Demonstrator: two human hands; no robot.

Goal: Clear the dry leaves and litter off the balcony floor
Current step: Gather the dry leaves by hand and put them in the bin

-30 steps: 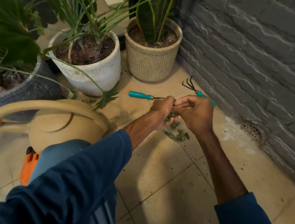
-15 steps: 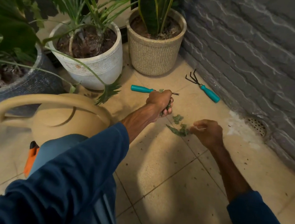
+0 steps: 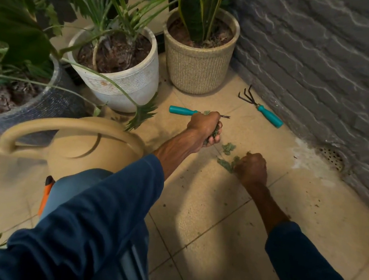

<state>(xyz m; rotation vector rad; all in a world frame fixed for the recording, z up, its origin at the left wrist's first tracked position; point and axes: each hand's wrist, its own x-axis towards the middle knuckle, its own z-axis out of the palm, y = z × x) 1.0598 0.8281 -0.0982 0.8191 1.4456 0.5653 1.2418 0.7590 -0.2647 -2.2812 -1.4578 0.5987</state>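
Observation:
Dull green dry leaves [image 3: 226, 163] lie on the beige tiled floor [image 3: 216, 212] near the wall corner. My left hand [image 3: 204, 128] is held above the floor, fingers curled round a bunch of gathered leaves [image 3: 214, 131]. My right hand [image 3: 252, 169] is down on the tiles, fingers curled onto the loose leaves beside it. One separate leaf [image 3: 228, 147] lies between the two hands. Small dark specks of litter dot the tiles around.
A teal-handled tool [image 3: 182, 110] lies behind my left hand, a teal-handled hand rake [image 3: 263, 108] by the grey brick wall [image 3: 324, 75]. A white pot [image 3: 125, 82], a beige pot [image 3: 197, 72], a dark pot [image 3: 45, 105], a tan watering can [image 3: 86, 147] and a floor drain [image 3: 332, 156] surround the spot.
My right hand left my left hand, dropped to the floor and closed onto the loose leaves. The left hand kept its bunch and stayed in place.

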